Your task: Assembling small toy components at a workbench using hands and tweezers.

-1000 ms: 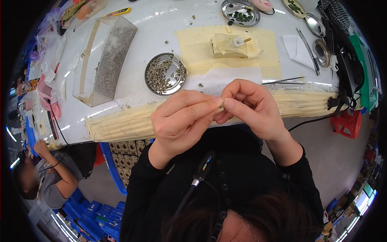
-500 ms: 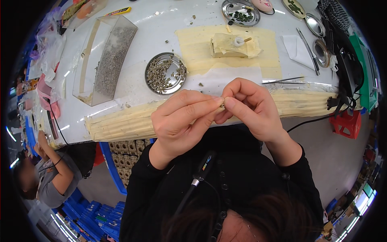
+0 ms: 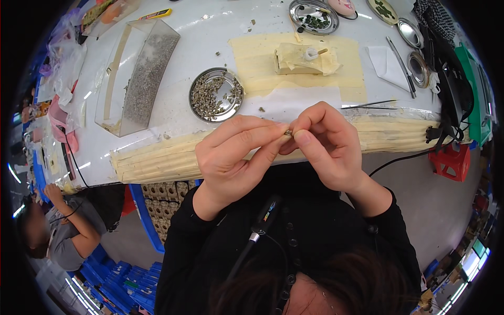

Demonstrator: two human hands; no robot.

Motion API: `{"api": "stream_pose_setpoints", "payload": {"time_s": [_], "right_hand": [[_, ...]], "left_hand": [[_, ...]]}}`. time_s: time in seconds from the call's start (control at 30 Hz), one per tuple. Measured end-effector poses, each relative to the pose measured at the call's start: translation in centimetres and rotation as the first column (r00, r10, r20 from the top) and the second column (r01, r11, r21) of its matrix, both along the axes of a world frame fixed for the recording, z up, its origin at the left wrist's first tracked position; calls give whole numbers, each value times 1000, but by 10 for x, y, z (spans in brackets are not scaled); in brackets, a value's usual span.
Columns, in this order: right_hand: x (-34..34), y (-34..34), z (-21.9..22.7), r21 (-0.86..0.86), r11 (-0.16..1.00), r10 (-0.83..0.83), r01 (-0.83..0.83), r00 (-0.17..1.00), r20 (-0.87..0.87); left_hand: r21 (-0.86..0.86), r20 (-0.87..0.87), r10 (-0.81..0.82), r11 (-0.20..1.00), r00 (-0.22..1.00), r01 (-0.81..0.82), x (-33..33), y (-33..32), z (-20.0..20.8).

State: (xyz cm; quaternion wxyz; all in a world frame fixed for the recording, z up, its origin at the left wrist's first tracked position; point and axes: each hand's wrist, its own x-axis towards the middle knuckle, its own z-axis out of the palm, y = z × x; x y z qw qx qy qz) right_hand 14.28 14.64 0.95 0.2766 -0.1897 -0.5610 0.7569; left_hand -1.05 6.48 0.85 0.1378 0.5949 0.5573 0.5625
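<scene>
My left hand (image 3: pixel 236 155) is closed in a pinch, thumb and forefinger together on a tiny brownish piece (image 3: pixel 288 133). Its exact kind is too small to make out. From the other side my right hand (image 3: pixel 331 147) also pinches at the piece, its thumb and forefinger meeting around it; its other fingers curl behind. Both hands are held above the table's near edge. Beyond my left hand stands a round metal dish (image 3: pixel 216 95) with many similar small greyish-brown pieces in it.
A clear bin (image 3: pixel 137 79) of small grey pieces stands at the left. A taped block (image 3: pixel 304 59) holds a small white cup with a stick. Tweezers (image 3: pixel 368 105), a pen (image 3: pixel 401 67) and a dish of dark green bits (image 3: pixel 314 17) lie beyond. A co-worker (image 3: pixel 73 226) sits at far left.
My right thumb has drawn back slightly, and the tiny piece now shows more between my fingertips. The co-worker's arm at far left has shifted a little.
</scene>
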Motion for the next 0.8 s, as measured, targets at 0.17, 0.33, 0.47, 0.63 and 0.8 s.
{"api": "stream_pose_setpoints", "payload": {"time_s": [0.17, 0.33, 0.47, 0.63, 0.8], "right_hand": [[-2, 5, 0, -222, 973, 54, -59, 998, -27], [0, 14, 0, -376, 911, 177, -170, 984, -14], [0, 14, -1, -401, 899, 183, -175, 983, -18], [-2, 9, -2, -278, 954, 108, -108, 994, -16], [-3, 3, -1, -76, 997, 24, -23, 1000, 8]], "left_hand": [[-44, 18, -22, 999, 1000, 23, 0, -2, 1], [-6, 28, -38, 999, 999, 38, -1, -1, -1], [-7, 115, -45, 999, 992, 46, 0, 1, -5], [-17, 65, 12, 1000, 998, -10, 0, 0, -7], [-55, -17, 35, 998, 999, -35, 1, -3, -2]]}}
